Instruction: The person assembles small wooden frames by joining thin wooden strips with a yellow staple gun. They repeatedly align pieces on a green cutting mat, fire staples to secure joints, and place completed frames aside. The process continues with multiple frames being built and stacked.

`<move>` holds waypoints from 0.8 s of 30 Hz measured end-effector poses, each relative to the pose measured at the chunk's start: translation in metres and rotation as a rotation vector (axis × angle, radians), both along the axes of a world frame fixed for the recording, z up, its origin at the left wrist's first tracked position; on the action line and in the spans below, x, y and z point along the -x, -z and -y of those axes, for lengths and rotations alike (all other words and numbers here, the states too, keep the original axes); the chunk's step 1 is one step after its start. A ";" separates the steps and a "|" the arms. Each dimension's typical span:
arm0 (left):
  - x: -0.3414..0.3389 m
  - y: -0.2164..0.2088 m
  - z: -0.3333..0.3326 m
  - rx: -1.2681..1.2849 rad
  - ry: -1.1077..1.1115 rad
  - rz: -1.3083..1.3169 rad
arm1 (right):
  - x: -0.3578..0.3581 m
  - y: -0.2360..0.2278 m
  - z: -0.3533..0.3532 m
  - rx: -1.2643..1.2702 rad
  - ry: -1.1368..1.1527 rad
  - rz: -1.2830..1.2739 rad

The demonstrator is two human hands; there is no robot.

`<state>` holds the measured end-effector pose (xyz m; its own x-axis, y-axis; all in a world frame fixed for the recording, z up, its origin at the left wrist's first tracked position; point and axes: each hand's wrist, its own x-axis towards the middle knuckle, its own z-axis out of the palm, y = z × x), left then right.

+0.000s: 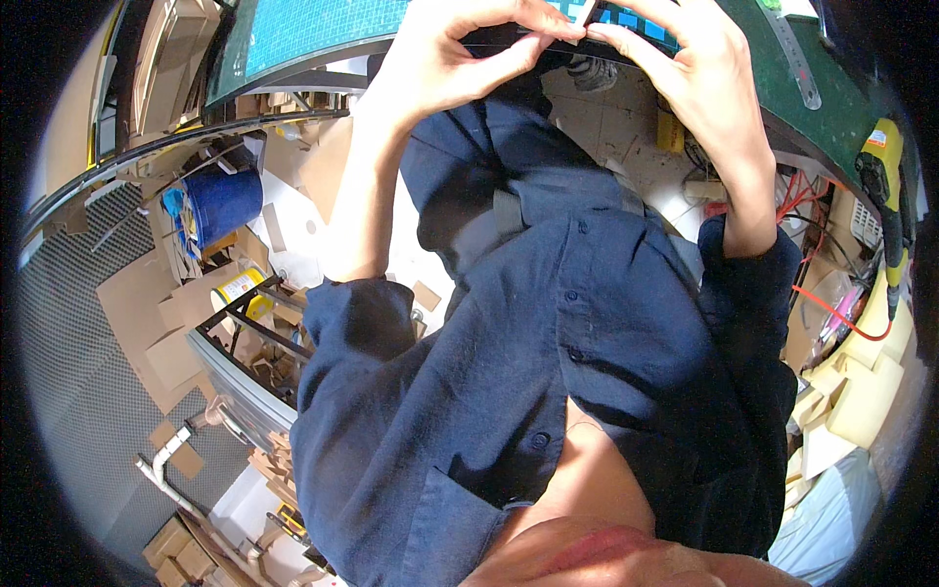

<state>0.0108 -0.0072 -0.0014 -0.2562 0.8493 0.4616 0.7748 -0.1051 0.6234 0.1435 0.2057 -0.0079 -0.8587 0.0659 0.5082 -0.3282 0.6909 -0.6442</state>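
At the upper edge of the view, both hands meet over the near edge of the green work table. My left hand (430,64) pinches a small, thin, light-coloured piece (586,14) between thumb and fingertips. My right hand (709,83) curves in from the other side, its thumb tip at the same piece; its other fingertips run out of the picture. What kind of piece it is, I cannot make out. Behind the hands lies a teal cutting mat (303,39) with a grid, with small blue squares (626,22) near the right hand.
A steel ruler (794,59) lies on the table at the right. Beyond it, a yellow-and-black power tool (883,161) with a red cord sits at the edge. Below left stand a blue bin (223,205) full of scraps, a yellow-and-white can (243,289) and cardboard pieces (147,323).
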 end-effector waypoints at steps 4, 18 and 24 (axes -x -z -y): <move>0.000 0.002 -0.001 0.005 -0.001 0.031 | 0.001 0.002 -0.002 0.007 -0.024 -0.006; 0.001 0.001 0.000 0.014 0.030 0.119 | -0.004 0.000 0.011 -0.087 0.063 -0.085; 0.001 0.000 -0.001 0.025 0.051 0.162 | -0.001 0.004 0.023 -0.005 0.100 -0.109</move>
